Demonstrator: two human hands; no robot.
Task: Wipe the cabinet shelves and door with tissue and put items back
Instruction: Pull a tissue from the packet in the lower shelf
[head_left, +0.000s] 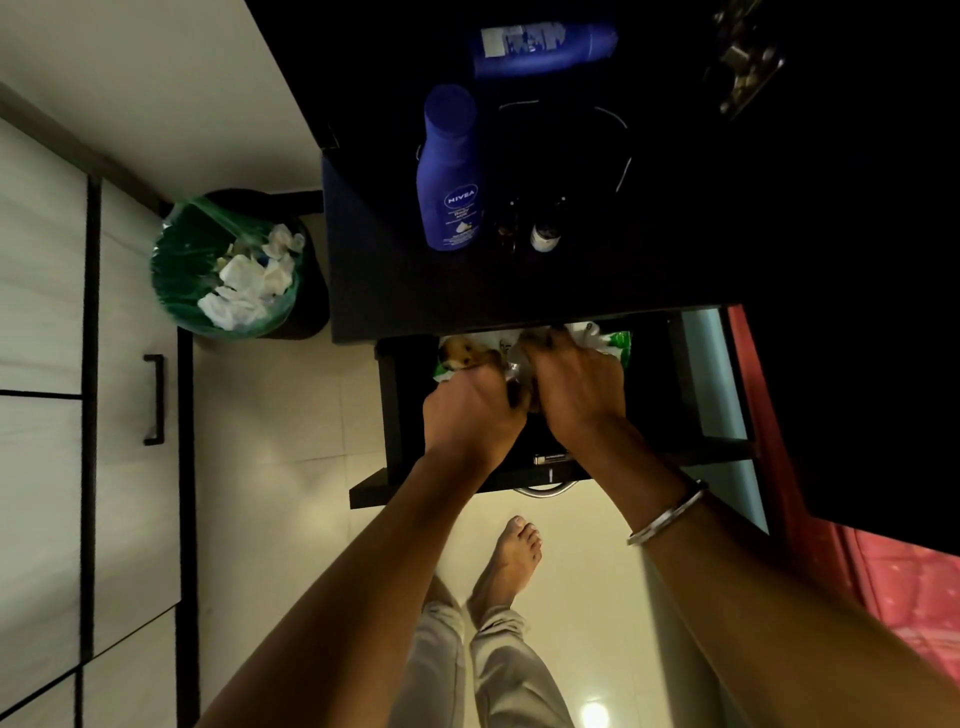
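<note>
Both hands reach into the open dark wooden drawer (400, 415) just below the centre. The left hand (470, 410) and the right hand (576, 387) lie side by side, fingers curled down onto a crinkly green-and-white plastic packet (613, 340) at the drawer's back; how firmly each grips it I cannot tell. A thin silver bangle (670, 512) circles the right wrist. On the black cabinet top (395, 280), at twelve o'clock, a tall blue lotion bottle (449, 171) stands, a second blue bottle (540, 47) lies behind it, and a small dark vial (545, 234) stands beside it. At nine o'clock a round bin with a green liner (176, 280) holds crumpled white tissues (244, 283).
</note>
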